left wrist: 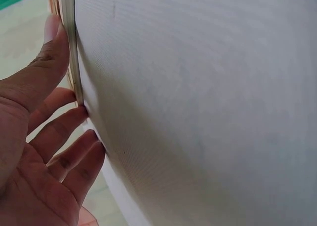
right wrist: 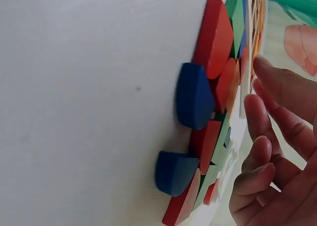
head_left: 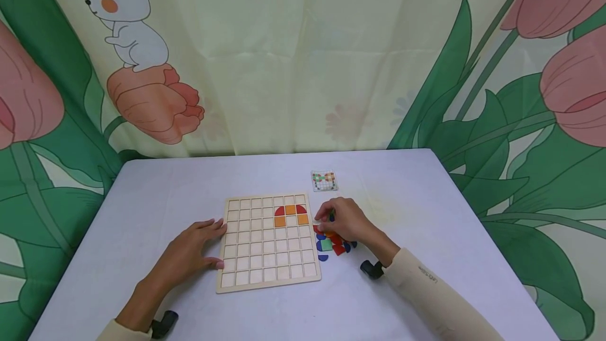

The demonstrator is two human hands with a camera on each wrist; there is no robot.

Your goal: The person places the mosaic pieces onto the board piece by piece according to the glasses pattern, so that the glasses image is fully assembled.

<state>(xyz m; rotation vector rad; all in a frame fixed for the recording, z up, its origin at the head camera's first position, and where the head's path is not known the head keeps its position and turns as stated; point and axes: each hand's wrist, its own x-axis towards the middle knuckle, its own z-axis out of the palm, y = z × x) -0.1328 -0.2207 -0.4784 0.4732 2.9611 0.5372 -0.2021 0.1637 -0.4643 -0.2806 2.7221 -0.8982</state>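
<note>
A wooden grid board (head_left: 255, 262) lies on the table. Toward its top right, several orange squares (head_left: 280, 221) and two red rounded pieces (head_left: 300, 209) fill cells. My left hand (head_left: 191, 249) rests along the board's left edge, its fingertips and thumb touching the rim in the left wrist view. Beside the right edge, my right hand (head_left: 345, 220) hovers over a pile of loose pieces, fingers loosely bent, with no piece visible between them. In the right wrist view the pile shows blue pieces (right wrist: 193, 97), red pieces (right wrist: 214, 37) and green ones (right wrist: 237, 25).
A small pattern card (head_left: 324, 180) lies behind the board's top right corner. The white-covered table (head_left: 402, 183) ends at a printed curtain (head_left: 293, 57) behind. A single blue half-round piece (head_left: 323, 258) sits at the pile's near end, close to the board.
</note>
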